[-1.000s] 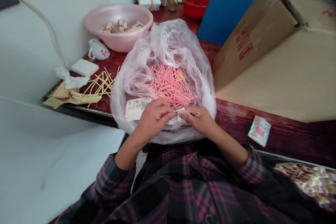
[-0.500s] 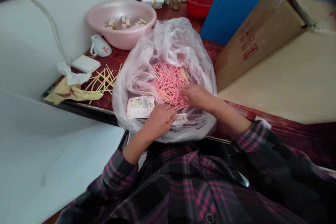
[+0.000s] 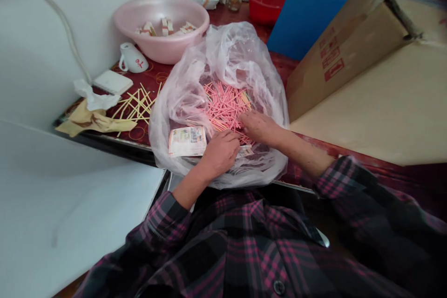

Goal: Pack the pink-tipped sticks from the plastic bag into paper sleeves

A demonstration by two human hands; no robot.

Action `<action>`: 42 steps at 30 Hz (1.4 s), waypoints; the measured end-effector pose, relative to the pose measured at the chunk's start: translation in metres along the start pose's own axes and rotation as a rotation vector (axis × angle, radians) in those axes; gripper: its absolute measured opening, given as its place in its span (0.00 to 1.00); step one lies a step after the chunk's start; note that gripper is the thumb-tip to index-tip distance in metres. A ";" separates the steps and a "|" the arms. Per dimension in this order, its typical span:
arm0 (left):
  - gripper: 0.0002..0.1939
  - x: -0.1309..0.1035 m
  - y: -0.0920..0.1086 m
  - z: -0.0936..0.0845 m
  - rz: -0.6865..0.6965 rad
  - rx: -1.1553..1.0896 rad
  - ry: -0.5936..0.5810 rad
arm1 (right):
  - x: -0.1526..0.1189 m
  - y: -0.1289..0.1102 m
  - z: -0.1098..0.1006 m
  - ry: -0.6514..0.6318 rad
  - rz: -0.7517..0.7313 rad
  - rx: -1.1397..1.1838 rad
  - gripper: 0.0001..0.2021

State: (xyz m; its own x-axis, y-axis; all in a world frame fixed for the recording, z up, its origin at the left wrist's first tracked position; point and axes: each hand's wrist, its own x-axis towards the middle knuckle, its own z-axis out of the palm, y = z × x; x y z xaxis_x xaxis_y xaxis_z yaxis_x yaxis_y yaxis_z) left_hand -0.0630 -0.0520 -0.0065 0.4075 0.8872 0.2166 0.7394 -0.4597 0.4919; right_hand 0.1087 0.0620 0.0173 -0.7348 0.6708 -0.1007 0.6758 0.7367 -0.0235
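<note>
A translucent plastic bag (image 3: 174,81) lies spread open in front of me, with a heap of thin pink sticks (image 3: 225,102) inside. My right hand (image 3: 260,128) reaches into the right side of the heap, its fingers bent and closed around some sticks; the fingertips are partly hidden. Nearer to me, my left hand (image 3: 221,151) is curled, with a small printed packet (image 3: 245,151) sticking out from beneath its fingers. To its left, a stack of flat printed packets (image 3: 187,140) rests on the plastic.
A pink basin (image 3: 160,49) holding small bundles stands behind the bag. On the left are a white mug (image 3: 134,59), loose yellow sticks (image 3: 138,104) and crumpled paper (image 3: 94,121). A large cardboard box (image 3: 349,84) flanks the right; a red basin (image 3: 267,4) stands at the back.
My left hand has shifted slightly right and up, nearer to my right hand, and the small packet has moved with it. My right hand has moved slightly left among the sticks.
</note>
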 end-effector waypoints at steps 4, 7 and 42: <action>0.13 -0.003 -0.001 0.002 -0.013 -0.050 0.041 | -0.002 0.012 0.000 0.018 0.032 0.116 0.13; 0.13 -0.004 -0.002 0.004 -0.023 -0.062 0.059 | -0.001 0.021 0.001 0.055 0.110 0.311 0.09; 0.13 0.031 0.005 -0.018 -0.224 -0.730 0.354 | 0.006 -0.004 0.032 0.315 0.146 1.187 0.08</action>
State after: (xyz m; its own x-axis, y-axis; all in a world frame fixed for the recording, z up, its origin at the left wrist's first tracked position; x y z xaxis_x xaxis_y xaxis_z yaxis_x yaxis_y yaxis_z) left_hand -0.0564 -0.0264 0.0183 0.0096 0.9706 0.2406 0.2013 -0.2376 0.9503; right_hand 0.1036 0.0602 -0.0150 -0.5191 0.8525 0.0616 0.2663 0.2297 -0.9361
